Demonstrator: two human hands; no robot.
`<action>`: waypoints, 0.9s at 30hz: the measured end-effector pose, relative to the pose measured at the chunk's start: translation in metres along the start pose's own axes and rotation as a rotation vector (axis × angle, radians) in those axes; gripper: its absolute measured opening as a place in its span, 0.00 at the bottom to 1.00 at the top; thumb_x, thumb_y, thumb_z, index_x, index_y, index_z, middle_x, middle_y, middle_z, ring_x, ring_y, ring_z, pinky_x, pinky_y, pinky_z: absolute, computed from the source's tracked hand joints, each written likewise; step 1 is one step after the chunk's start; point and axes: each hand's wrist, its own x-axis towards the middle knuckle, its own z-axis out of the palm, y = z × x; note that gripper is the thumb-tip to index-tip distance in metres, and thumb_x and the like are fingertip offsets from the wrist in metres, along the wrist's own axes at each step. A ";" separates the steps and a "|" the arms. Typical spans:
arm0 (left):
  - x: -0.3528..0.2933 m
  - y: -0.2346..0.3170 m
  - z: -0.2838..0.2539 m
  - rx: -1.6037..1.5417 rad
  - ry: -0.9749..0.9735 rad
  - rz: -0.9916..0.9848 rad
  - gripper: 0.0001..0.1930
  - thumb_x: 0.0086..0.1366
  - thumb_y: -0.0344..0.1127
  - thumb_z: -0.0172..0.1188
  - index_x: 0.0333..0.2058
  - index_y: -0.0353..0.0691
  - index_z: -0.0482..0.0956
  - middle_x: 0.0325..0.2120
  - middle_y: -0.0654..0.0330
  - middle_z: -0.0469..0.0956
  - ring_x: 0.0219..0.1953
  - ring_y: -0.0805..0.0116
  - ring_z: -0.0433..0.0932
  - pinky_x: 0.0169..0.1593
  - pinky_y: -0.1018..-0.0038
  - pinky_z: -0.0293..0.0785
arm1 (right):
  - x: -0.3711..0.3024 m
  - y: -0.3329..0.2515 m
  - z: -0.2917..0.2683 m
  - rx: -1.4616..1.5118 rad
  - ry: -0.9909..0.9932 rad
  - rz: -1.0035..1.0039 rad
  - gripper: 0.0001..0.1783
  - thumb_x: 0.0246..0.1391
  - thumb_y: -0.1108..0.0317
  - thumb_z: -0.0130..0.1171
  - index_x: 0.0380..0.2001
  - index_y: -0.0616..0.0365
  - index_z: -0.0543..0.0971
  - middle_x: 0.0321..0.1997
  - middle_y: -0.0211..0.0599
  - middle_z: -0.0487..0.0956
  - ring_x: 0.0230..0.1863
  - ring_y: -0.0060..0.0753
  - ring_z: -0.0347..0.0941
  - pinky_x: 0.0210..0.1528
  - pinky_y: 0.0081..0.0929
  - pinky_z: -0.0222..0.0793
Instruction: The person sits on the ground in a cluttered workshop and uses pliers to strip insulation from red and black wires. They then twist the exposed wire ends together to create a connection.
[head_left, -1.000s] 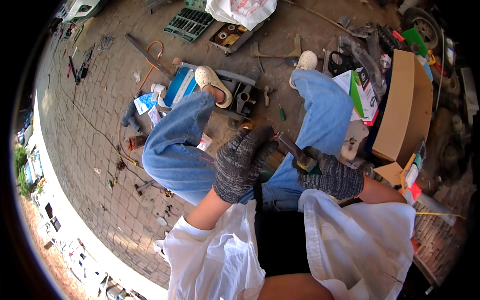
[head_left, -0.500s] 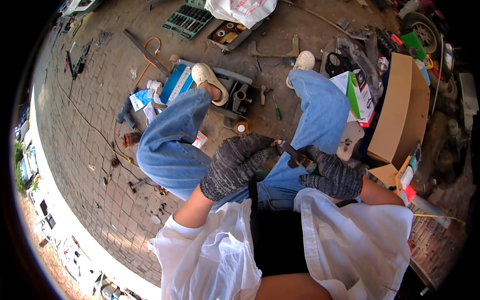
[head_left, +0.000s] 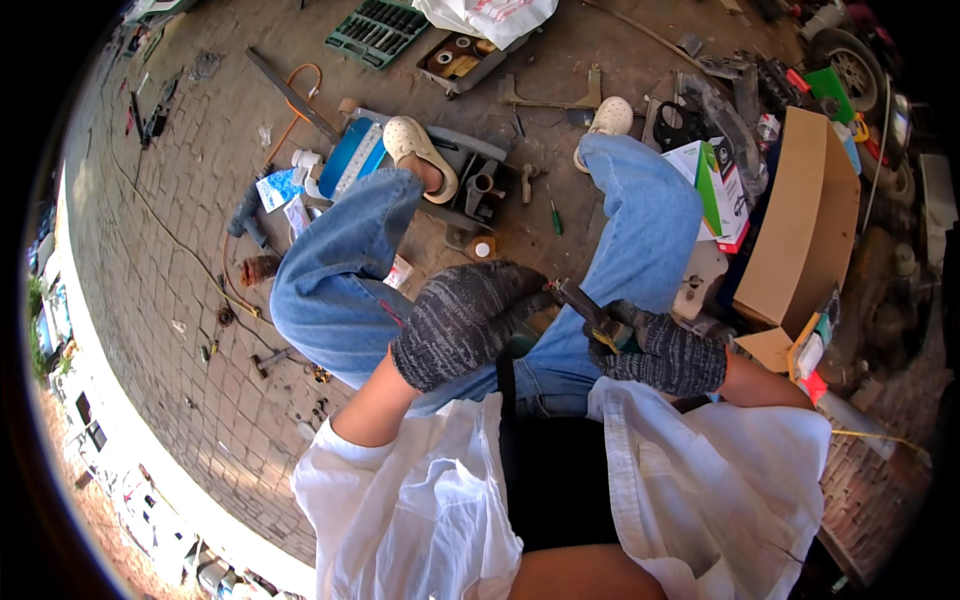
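Hands (head_left: 560, 325) on pliers (head_left: 590, 312), brown carton (head_left: 800, 235)

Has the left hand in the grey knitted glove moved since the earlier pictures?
Yes. The left hand shifted slightly left, away from the right hand, judged against the blue jeans.

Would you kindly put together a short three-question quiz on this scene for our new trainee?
1. True or false: both hands wear dark knitted gloves.
2. Which hand grips the pliers? A) left B) right
3. Fill in: the cardboard box stands on the person's ____ side.

Key:
1. True: the left hand and the right hand are both gloved.
2. B: the right hand holds the pliers; the left hand's fingertips meet the tip.
3. Right: the cardboard box is beside the right leg.
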 end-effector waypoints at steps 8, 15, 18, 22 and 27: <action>-0.001 -0.016 0.006 -0.260 0.015 0.074 0.11 0.63 0.34 0.59 0.41 0.33 0.80 0.35 0.51 0.81 0.39 0.58 0.81 0.43 0.68 0.75 | 0.001 -0.006 0.001 -0.219 0.106 -0.114 0.27 0.53 0.57 0.61 0.50 0.64 0.69 0.40 0.52 0.77 0.43 0.50 0.75 0.47 0.37 0.69; -0.001 -0.014 0.008 -0.187 0.086 -0.016 0.10 0.62 0.34 0.59 0.40 0.35 0.81 0.36 0.50 0.81 0.39 0.56 0.80 0.43 0.67 0.76 | 0.008 -0.016 0.001 -0.215 0.143 -0.095 0.25 0.54 0.58 0.61 0.48 0.65 0.70 0.39 0.51 0.78 0.42 0.45 0.75 0.47 0.36 0.69; 0.002 0.000 0.004 -0.093 0.136 -0.057 0.10 0.61 0.34 0.60 0.40 0.36 0.81 0.37 0.51 0.81 0.38 0.54 0.80 0.42 0.67 0.76 | 0.013 -0.007 0.001 0.053 0.042 -0.075 0.24 0.54 0.63 0.62 0.50 0.64 0.69 0.42 0.44 0.77 0.45 0.35 0.74 0.50 0.32 0.69; 0.002 0.003 0.004 0.047 0.166 -0.005 0.11 0.60 0.34 0.61 0.40 0.37 0.81 0.36 0.51 0.81 0.37 0.54 0.81 0.41 0.67 0.77 | 0.014 -0.004 0.004 0.320 -0.119 -0.053 0.28 0.55 0.70 0.62 0.56 0.63 0.64 0.50 0.38 0.73 0.53 0.30 0.71 0.58 0.32 0.67; -0.002 0.002 0.010 0.044 0.200 -0.012 0.10 0.61 0.33 0.60 0.39 0.36 0.81 0.36 0.50 0.81 0.38 0.55 0.81 0.41 0.67 0.76 | 0.009 -0.009 0.006 0.516 -0.047 -0.126 0.23 0.54 0.65 0.64 0.50 0.62 0.69 0.45 0.35 0.76 0.45 0.22 0.71 0.49 0.23 0.69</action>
